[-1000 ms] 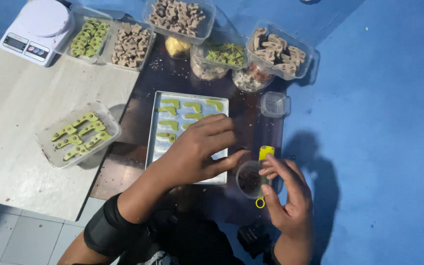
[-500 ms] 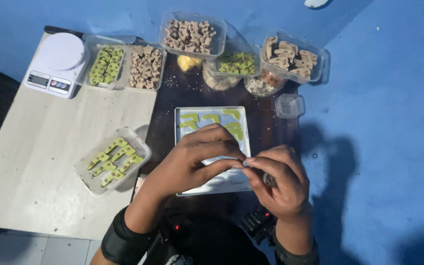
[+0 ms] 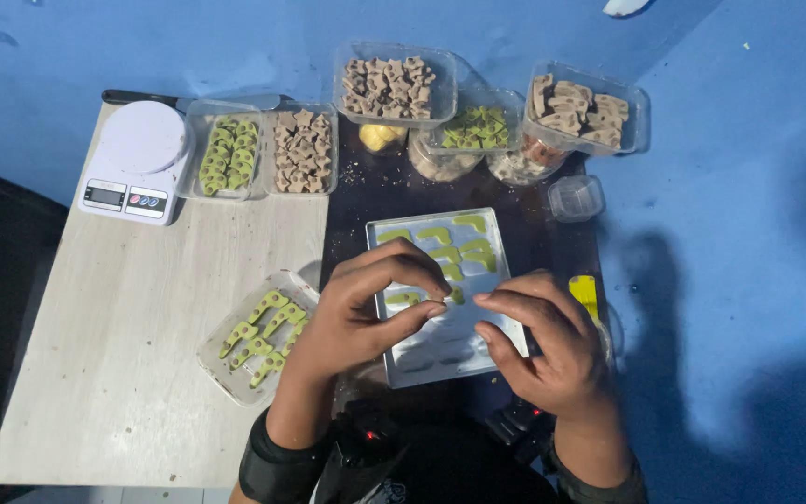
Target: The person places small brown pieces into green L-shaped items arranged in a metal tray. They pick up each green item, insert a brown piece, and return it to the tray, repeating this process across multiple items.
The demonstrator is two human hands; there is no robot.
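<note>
A white rectangular tray (image 3: 419, 362) lies on a dark mat, with green hook-shaped pieces (image 3: 440, 234) laid in rows on its far half. My left hand (image 3: 361, 313) hovers over the tray's middle, thumb and forefinger nearly pinched beside a small green piece (image 3: 457, 295). I cannot tell whether they grip it. My right hand (image 3: 548, 350) is over the tray's right edge with fingers curled and apart, and nothing shows between them. A yellow object (image 3: 586, 292) lies just behind it.
A clear tub of green pieces (image 3: 256, 338) sits left of the tray on the pale table. At the back stand a white scale (image 3: 137, 159), tubs of green (image 3: 226, 154) and brown shapes (image 3: 302, 149), stacked tubs (image 3: 392, 79) and a small empty cup (image 3: 575, 197).
My right hand held a small round cup beside the tray a second ago. It then met my left hand over the tray, and the fingertips have now drawn slightly apart.
</note>
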